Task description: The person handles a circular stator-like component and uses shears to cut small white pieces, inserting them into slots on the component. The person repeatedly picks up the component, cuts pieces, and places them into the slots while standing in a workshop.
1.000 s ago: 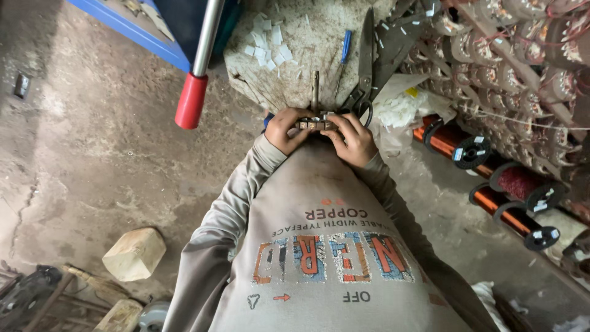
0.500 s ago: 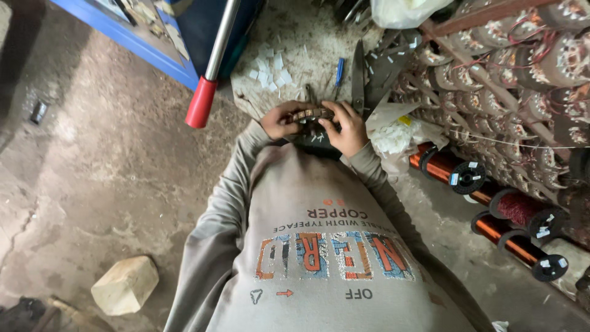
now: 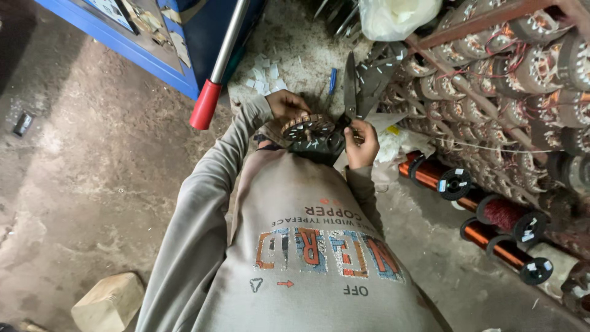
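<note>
Since half a second ago: drawn closer, hands apart. Left hand [image 3: 286, 103] cupped behind round wound stator [image 3: 307, 126], held at chest over the floor [image 3: 92, 154]. Right hand [image 3: 362, 142], fingers curled round scissors [image 3: 351, 92], blades up. Probably heavy, stiff steel core; fine copper windings fragile, so best gripped by the rim. Left fingertips hidden; underside blocked by grey sweatshirt [image 3: 307, 246].
</note>
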